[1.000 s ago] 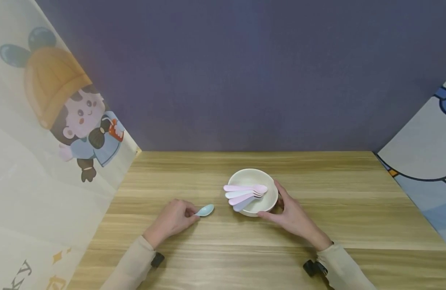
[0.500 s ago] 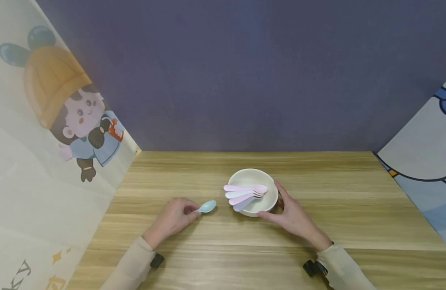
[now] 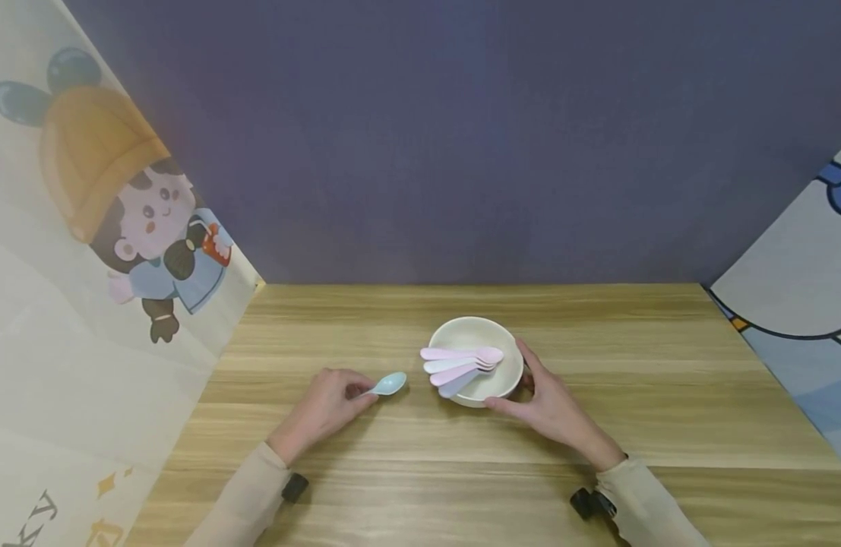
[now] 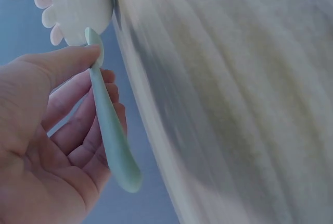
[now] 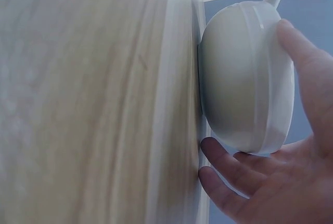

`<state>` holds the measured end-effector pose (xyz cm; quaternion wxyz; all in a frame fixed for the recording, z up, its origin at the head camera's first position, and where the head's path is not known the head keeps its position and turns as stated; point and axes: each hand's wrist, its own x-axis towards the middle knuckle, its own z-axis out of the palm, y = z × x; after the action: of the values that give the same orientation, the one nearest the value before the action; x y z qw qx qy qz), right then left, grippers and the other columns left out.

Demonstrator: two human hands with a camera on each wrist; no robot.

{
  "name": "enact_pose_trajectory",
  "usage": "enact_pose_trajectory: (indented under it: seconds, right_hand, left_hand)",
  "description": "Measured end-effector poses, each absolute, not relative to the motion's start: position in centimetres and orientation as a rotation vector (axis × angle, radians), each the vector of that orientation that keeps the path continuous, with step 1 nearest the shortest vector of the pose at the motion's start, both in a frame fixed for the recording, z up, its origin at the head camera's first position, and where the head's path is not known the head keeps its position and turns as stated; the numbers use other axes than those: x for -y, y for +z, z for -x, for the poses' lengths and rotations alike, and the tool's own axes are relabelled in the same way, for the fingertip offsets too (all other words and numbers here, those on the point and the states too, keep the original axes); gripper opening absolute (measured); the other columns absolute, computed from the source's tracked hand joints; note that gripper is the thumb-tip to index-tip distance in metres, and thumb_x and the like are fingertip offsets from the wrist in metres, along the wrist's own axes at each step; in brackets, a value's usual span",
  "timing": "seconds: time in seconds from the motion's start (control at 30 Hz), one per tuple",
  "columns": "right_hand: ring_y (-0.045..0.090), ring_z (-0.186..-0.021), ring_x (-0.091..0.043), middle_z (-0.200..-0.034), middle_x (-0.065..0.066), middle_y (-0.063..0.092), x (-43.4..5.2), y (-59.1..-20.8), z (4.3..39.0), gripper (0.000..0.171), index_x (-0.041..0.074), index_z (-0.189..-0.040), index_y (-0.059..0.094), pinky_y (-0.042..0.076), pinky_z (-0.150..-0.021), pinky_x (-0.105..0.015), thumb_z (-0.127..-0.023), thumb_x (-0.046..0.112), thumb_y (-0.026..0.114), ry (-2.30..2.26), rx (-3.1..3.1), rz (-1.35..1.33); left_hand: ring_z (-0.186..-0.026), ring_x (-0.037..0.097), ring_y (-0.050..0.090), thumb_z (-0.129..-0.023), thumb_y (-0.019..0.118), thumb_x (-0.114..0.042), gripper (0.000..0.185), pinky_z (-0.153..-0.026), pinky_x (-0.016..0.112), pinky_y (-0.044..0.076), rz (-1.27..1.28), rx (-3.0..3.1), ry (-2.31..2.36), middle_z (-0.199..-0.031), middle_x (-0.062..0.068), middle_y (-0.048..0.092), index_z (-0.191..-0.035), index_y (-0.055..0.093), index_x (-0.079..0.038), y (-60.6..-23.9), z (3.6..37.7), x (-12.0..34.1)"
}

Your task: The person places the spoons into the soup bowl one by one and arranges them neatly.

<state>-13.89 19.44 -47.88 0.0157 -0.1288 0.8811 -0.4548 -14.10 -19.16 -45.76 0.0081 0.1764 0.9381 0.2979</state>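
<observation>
Two hands: left (image 3: 322,411) pinches blue spoon (image 3: 387,384); right (image 3: 551,411) apparently cups bowl (image 3: 476,338).

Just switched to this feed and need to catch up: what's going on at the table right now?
A person sits at a wooden table. The left hand pinches the handle of a light blue spoon, its bowl end pointing toward a white bowl. The right hand cups the bowl's right side, thumb and fingers against its wall. Four pastel spoons, pink and pale blue or lilac, already lie in the bowl with their handles sticking out over the left rim.
</observation>
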Motion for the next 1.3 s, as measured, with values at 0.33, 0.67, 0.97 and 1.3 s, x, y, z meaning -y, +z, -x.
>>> enact_pose_trajectory:
  seconds: [0.33,0.67,0.97,1.3]
  right_hand:
    - [0.07,-0.127,-0.03,-0.151,-0.023,0.061,-19.5,-47.9,14.0,0.121,0.01,-0.171,0.018,0.05,-0.112,-0.055,-0.082,0.048,0.092,-1.416,-2.741,0.404]
    - [0.069,-0.129,-0.033,-0.156,-0.025,0.055,-19.4,-47.8,14.0,0.122,0.009,-0.171,0.017,0.05,-0.113,-0.054,-0.082,0.048,0.091,-1.415,-2.734,0.397]
    - [0.069,-0.129,-0.033,-0.155,-0.025,0.056,-19.4,-47.8,13.9,0.121,0.009,-0.171,0.017,0.051,-0.112,-0.055,-0.083,0.048,0.091,-1.413,-2.736,0.411]
    - [0.07,-0.127,-0.029,-0.149,-0.022,0.063,-19.4,-47.9,14.0,0.12,0.011,-0.171,0.018,0.051,-0.111,-0.055,-0.083,0.048,0.091,-1.421,-2.735,0.409]
  left_hand:
    - [-0.077,0.003,0.066,-0.093,0.082,-0.02,0.012,-0.072,0.024,0.057,-0.504,-2.895,0.984,-0.09,-0.004,0.08,-0.104,0.084,-0.015,-45.3,14.4,19.1]
    - [-0.08,0.006,0.067,-0.092,0.083,-0.021,0.014,-0.074,0.028,0.058,-0.509,-2.929,0.958,-0.092,-0.002,0.081,-0.104,0.085,-0.014,-44.7,14.9,19.1]
    - [-0.075,0.005,0.064,-0.092,0.084,-0.02,0.014,-0.069,0.024,0.054,-0.483,-2.964,0.987,-0.091,-0.001,0.081,-0.104,0.085,-0.013,-44.6,15.3,19.2]
    - [-0.085,0.012,0.07,-0.094,0.082,-0.019,0.017,-0.076,0.032,0.058,-0.516,-3.031,0.982,-0.102,0.003,0.082,-0.109,0.084,-0.012,-44.5,15.9,19.3]
